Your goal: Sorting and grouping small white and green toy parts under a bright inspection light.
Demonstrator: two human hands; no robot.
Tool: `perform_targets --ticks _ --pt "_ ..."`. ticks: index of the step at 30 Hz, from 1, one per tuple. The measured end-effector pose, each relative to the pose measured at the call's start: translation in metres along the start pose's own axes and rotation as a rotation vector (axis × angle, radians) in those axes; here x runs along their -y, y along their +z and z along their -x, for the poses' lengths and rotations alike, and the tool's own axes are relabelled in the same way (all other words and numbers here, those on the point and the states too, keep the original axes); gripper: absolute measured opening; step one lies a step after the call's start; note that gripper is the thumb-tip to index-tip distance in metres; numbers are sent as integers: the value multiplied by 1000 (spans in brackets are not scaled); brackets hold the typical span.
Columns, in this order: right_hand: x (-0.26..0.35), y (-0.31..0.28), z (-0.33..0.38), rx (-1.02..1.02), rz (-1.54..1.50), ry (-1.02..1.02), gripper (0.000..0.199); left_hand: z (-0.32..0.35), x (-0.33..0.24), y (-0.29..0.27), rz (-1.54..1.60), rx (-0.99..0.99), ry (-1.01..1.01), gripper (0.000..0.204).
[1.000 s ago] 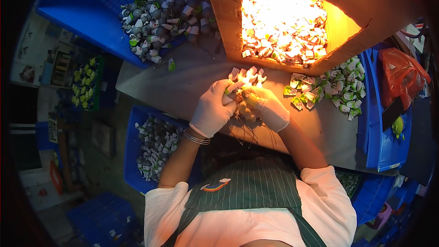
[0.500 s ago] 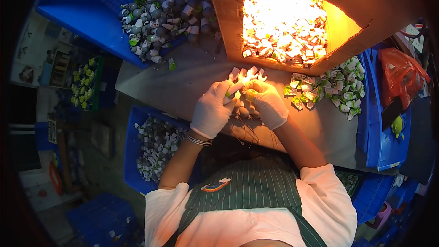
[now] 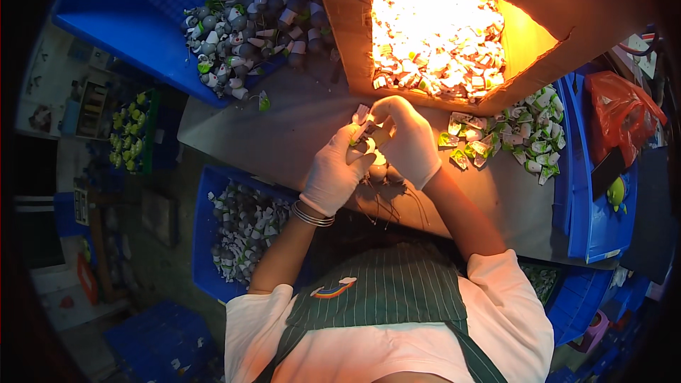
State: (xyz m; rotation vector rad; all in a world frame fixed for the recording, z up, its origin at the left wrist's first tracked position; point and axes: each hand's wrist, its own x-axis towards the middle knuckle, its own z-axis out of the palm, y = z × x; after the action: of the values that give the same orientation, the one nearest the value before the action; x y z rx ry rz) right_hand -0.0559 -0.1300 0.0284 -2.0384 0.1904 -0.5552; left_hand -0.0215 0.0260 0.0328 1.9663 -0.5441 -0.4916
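Observation:
My left hand [image 3: 330, 174], in a white glove, is closed around a small white and grey plastic part [image 3: 362, 139] above the table [image 3: 277, 152]. My right hand [image 3: 411, 143], also gloved, bends over the same part from the right, fingers curled close to it. Whatever sits between its fingertips is hidden. Just beyond my left fingertips is a small pinkish-white piece [image 3: 361, 113]. Below the hands lie several round grey parts [image 3: 391, 173], with thin dark wires [image 3: 397, 206] trailing toward the table's near edge.
A cardboard box [image 3: 355, 64] with a brightly lit opening holds many small parts. White-green pieces [image 3: 525, 131] are heaped at right beside blue bins [image 3: 578, 191] and a red plastic bag [image 3: 617, 117]. Blue bins of grey-white parts stand at far left [image 3: 120, 50] and near left [image 3: 202, 241].
My right hand has shifted slightly up and turned, its fingers arching higher over the part. Several pale pieces beyond my fingertips are no longer visible, apart from one beside my left hand.

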Motion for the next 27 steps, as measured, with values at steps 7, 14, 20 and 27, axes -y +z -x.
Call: perform_targets --ticks 7,14,20,27 --pt "-12 -12 0 252 48 -178 19 2 15 -2 -153 -9 246 48" --pt "-19 -24 -35 315 -22 -117 22 -5 24 -7 145 19 26 48" --pt "-84 -76 -160 -107 1031 294 21 -6 7 -9 570 83 -150 37" --pt "-79 -67 -208 -1 1103 162 23 2 31 -8 534 55 -142 42"
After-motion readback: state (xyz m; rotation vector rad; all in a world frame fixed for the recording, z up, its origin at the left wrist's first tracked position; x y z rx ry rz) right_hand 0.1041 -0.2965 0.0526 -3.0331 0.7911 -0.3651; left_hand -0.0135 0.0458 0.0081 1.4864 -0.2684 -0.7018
